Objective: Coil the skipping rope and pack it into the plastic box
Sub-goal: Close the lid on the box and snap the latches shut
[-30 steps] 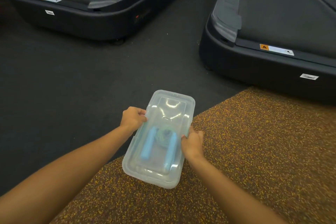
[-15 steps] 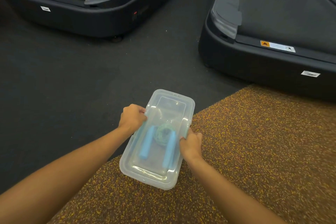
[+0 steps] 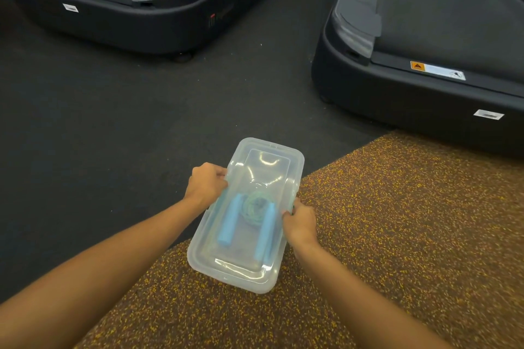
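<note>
A person's left hand (image 3: 208,183) and right hand (image 3: 301,223) grip the long sides of the lidded plastic box (image 3: 246,269), the coiled skipping rope (image 3: 255,208) already packed inside, with pressing the lid fully shut apparently the remaining move.

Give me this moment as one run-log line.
rope: blue-handled coiled skipping rope inside clear lidded plastic box | left hand: grips box's left rim | right hand: grips box's right rim
</note>
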{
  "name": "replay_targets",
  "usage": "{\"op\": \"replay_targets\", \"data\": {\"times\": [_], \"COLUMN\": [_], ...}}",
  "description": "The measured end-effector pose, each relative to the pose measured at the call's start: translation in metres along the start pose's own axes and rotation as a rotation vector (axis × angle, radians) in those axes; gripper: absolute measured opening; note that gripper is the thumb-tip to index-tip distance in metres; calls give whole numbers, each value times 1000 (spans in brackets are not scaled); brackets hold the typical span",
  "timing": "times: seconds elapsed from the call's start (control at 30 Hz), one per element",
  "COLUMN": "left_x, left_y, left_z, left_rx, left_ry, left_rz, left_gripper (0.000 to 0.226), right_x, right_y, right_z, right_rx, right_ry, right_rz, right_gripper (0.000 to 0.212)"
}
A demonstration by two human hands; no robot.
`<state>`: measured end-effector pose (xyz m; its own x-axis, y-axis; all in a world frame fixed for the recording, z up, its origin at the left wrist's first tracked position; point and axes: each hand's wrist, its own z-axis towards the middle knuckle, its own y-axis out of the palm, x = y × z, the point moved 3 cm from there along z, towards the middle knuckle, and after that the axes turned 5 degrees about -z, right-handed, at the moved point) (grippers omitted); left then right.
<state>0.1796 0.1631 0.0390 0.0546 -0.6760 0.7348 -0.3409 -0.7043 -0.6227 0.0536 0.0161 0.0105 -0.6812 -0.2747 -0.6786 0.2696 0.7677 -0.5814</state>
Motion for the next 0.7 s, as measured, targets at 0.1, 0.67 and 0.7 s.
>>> {"op": "replay_targets", "data": {"times": [0.1,0.67,0.7], "left_x": [-5,-41,-39], "left_y": [0,5,7], "left_z": [2,-14,-16], "left_rx": [8,-293,-320], "left_ry": [4,-554,-563], "left_rz": [-2,-556,-581], "left_gripper": [29,52,53], "right_x": [3,26,26], "right_y": [-1,-12,-12], "right_z": [3,-10,-10], "right_rx": [8,-234,-238], "right_ry": [14,331,317], "right_rz": [82,818,801], "right_gripper": [36,53,53]}}
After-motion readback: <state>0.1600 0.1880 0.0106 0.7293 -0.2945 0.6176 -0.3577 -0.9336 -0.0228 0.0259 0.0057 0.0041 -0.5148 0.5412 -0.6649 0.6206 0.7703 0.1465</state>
